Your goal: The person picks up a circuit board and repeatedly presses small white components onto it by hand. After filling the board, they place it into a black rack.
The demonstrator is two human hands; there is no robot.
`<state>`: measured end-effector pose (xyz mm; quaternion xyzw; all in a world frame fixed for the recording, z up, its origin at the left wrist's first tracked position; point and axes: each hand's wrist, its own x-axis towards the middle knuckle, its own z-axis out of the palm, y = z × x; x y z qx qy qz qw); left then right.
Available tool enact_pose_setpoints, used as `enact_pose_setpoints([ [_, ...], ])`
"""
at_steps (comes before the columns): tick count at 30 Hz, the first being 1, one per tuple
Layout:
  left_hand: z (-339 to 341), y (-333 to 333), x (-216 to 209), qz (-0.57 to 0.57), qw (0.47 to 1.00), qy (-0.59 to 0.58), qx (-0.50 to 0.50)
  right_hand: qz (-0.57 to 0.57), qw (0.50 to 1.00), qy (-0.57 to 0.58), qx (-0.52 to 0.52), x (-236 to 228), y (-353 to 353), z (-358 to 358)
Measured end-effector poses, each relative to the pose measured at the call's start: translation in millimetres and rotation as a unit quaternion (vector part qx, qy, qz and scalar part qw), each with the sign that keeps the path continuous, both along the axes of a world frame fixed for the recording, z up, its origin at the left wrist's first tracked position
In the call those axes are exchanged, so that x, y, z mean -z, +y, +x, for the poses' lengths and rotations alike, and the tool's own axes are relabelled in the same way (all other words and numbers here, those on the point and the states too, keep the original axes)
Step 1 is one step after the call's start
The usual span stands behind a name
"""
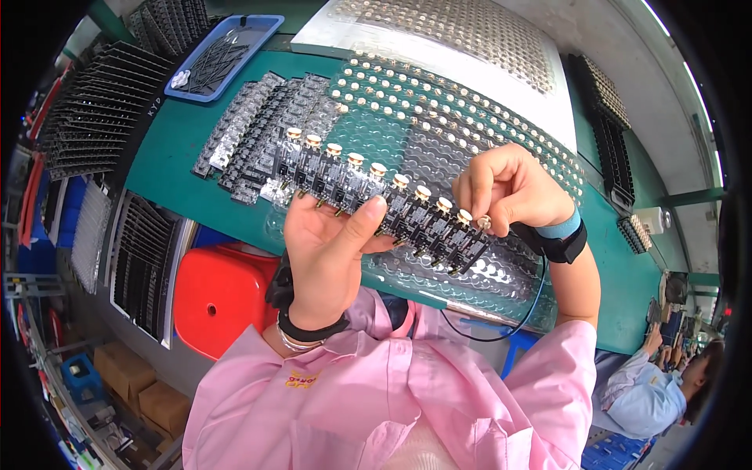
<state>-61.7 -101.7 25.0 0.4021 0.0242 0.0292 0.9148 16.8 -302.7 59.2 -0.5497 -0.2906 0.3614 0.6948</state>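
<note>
- Above the green workbench (pixel 180 149), the left hand (pixel 329 251) grips a long black strip of small parts with round pale caps (pixel 368 196); the right hand (pixel 509 188) pinches its end cap
- the strip looks light, stiff and fragile; best held by its edges
- clear blister trays (pixel 439 125) lie beyond

This is a factory assembly line for small electronic parts. A long green workbench (pixel 168 168) runs off toward the far right corner, and clear plastic blister trays (pixel 439 133) full of small round parts cover its middle and far edge. Stacks of black circuit strips (pixel 251 129) lie near its left edge beside a blue tray (pixel 270 27) of thin black pieces. Racks of dark boards (pixel 98 110) stand off its left end. A red stool (pixel 219 294) sits below the near edge, and another worker (pixel 666 384) in a pale coat sits further along the same bench.
</note>
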Motion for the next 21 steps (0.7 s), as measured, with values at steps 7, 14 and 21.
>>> enact_pose_setpoints([
  [7, -0.7, 0.2, -0.4, -0.002, 1.000, 0.002, 0.000, -0.087, 0.996, 0.014, 0.014, -11.3, 1.8, -3.1],
  [14, -0.4, -0.3, -1.0, -0.003, 1.000, 0.014, 0.003, -0.067, 0.997, -0.011, -0.034, -3.4, -3.8, 2.5],
  [21, -0.9, 0.7, 1.0, 0.000, 1.000, 0.006, 0.005, -0.060, 0.997, -0.019, -0.038, -5.3, -1.2, -0.6],
])
